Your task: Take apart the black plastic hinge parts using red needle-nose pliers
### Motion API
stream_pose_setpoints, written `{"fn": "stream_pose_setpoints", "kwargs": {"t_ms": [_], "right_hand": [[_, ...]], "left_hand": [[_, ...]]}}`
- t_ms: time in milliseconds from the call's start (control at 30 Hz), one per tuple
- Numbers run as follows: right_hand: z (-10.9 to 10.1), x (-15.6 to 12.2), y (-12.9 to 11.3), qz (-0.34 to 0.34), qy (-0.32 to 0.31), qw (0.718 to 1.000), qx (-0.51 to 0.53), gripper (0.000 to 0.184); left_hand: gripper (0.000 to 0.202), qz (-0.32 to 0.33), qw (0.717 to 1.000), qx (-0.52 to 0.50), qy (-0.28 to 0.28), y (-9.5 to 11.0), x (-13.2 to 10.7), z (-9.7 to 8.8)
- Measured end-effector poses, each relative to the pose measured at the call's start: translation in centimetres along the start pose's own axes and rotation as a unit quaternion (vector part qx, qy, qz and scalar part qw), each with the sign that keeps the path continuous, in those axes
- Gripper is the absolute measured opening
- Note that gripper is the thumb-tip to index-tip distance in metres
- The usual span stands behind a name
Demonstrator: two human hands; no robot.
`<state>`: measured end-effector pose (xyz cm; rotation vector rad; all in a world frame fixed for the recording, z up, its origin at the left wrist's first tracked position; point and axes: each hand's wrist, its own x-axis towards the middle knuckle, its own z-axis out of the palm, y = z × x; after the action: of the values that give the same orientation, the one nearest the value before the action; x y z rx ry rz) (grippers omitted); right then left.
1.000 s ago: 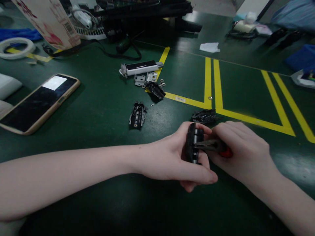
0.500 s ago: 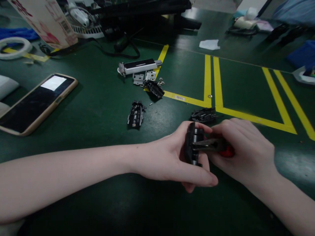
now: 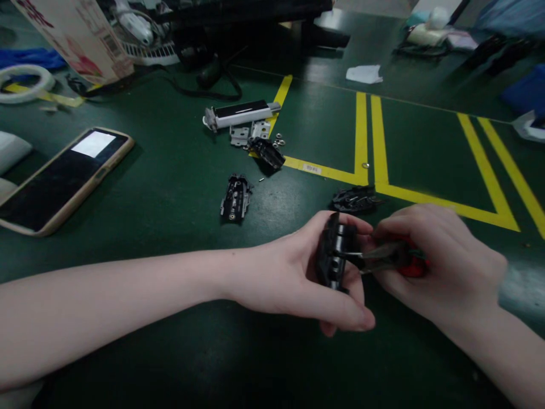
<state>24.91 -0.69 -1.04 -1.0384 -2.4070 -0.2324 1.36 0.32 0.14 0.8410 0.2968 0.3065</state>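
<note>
My left hand (image 3: 293, 272) grips a black plastic part (image 3: 334, 253) between thumb and fingers, its cylindrical side turned to the right. Wrapped round red-handled pliers (image 3: 387, 257) is my right hand (image 3: 443, 261); the jaws point left at the part. A thin metal pin (image 3: 351, 255) seems to run between the jaw tips and the part. Just beyond my hands lies a black part with ribs (image 3: 354, 198). Another black part with metal fittings (image 3: 235, 197) rests further left, and a third black piece (image 3: 267, 154) lies behind it.
A white-and-black elongated device (image 3: 242, 115), metal brackets (image 3: 249, 133) and small rings (image 3: 279, 140) lie at the back. On the left are a phone (image 3: 59, 182), a tape roll (image 3: 25, 82) and a carton (image 3: 80, 42). Yellow tape lines (image 3: 438, 207) mark the green table.
The pliers and my right hand have shifted right, away from the black part, and a thin pin now shows between. My left hand has stayed nearly still.
</note>
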Motion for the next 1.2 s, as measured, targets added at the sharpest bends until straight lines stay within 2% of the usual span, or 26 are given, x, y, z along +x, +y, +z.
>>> {"fn": "stream_pose_setpoints", "kwargs": {"t_ms": [700, 1033, 1200], "right_hand": [[-0.55, 0.12, 0.44, -0.030, -0.050, 0.998, -0.010, 0.015], [-0.23, -0.01, 0.29, -0.025, -0.067, 0.997, 0.005, 0.019], [-0.22, 0.20, -0.01, -0.023, -0.084, 0.996, -0.006, 0.016]], "left_hand": [[0.072, -0.021, 1.000, -0.020, -0.006, 0.34, -0.46, 0.07], [0.069, -0.018, 1.000, 0.006, 0.008, 0.08, -0.28, 0.07], [0.064, -0.020, 0.999, 0.018, 0.023, 0.02, -0.22, 0.05]]}}
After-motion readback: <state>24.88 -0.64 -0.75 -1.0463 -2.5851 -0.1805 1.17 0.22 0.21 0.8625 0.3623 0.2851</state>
